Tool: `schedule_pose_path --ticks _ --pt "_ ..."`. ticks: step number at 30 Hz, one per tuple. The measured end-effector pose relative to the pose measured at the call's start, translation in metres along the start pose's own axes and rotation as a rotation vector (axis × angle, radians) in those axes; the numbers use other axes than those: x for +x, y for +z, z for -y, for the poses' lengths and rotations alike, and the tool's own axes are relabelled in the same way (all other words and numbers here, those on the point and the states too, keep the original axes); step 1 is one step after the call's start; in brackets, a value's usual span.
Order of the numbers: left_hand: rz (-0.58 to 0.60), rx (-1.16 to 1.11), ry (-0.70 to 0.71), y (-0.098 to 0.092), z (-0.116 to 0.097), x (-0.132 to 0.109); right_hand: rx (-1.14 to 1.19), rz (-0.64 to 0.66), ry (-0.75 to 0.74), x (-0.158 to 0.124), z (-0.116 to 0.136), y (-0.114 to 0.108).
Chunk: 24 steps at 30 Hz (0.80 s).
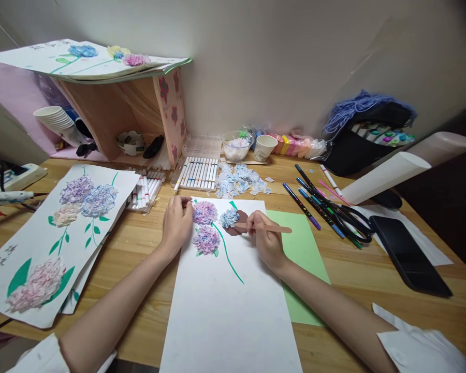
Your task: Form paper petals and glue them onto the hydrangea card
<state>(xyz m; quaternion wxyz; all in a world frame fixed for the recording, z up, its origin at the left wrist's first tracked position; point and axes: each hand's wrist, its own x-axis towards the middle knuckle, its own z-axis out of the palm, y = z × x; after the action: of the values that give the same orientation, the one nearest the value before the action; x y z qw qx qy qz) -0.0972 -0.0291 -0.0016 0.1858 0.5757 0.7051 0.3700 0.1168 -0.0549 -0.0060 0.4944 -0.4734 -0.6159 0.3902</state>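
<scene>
A long white sheet (pixel 233 316) lies on the wooden table with two pink-purple paper flowers (pixel 206 239) at its upper left. Beside them is a brown round patch (pixel 241 223), partly covered by a small blue-white flower (pixel 230 218). My right hand (pixel 267 241) pinches a flat wooden stick (pixel 281 228), whose left part lies over the brown patch. My left hand (pixel 177 223) rests at the sheet's upper left edge, fingers bent together; whatever lies under the fingertips is hidden. Blue-white paper scraps (pixel 241 178) are heaped just above the sheet.
Finished flower pictures (pixel 89 248) lie at left. Behind are boxed markers (pixel 198 173), a clear bowl (pixel 237 147) and a paper cup (pixel 264 147). On the right are pens (pixel 302 206), black-handled scissors (pixel 353 223), a phone (pixel 409 254) and a white roll (pixel 388 176). Green paper (pixel 306 259) sits under the sheet.
</scene>
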Motion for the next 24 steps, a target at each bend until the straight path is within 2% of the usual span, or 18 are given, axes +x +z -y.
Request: schedule_pose_path --ticks 24 --pt "0.003 0.025 0.008 -0.0007 -0.002 -0.0005 -0.13 0.108 -0.017 0.0032 0.0058 0.0036"
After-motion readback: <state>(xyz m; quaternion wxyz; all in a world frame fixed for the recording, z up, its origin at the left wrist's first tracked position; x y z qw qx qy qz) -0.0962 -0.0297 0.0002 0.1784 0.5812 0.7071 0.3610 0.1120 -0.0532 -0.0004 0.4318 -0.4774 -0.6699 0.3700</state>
